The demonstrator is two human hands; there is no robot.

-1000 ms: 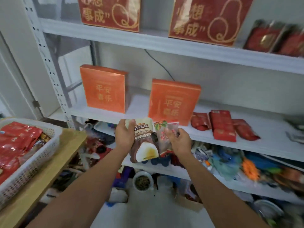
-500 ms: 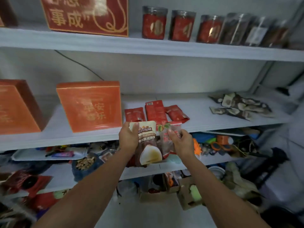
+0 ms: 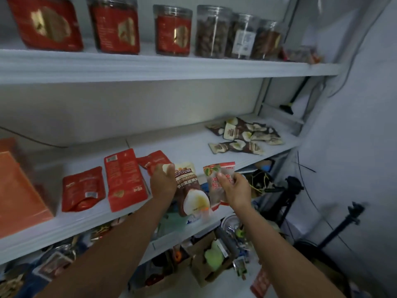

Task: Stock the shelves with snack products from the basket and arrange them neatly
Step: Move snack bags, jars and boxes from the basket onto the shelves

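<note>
Fingers of the left hand [image 3: 163, 186] are curled round the top of one brown-and-cream packet [image 3: 192, 190], thumb over its upper edge. The right hand [image 3: 237, 190] pinches one clear packet with red print [image 3: 217, 181] between thumb and fingers. Both packets hang upright, side by side and nearly touching, in front of the edge of the middle shelf [image 3: 182, 147].

On that shelf three red pouches [image 3: 124, 179] lie flat just left of the hands. The third is partly hidden behind the left hand. Far to the right sits a loose pile of brown-and-white packets [image 3: 245, 136], overlapping so much that I cannot count them. An orange box [image 3: 21, 190] stands at the left end, cut off by the frame.

Six jars [image 3: 171, 31] line the top shelf [image 3: 150, 69], three with red labels and three showing dark contents. The leftmost is cut off, and something blurred stands past the last one. Two black tripods [image 3: 289, 190] stand by the wall on the right. The lower shelf [image 3: 178, 238] holds clutter too blurred to make out.
</note>
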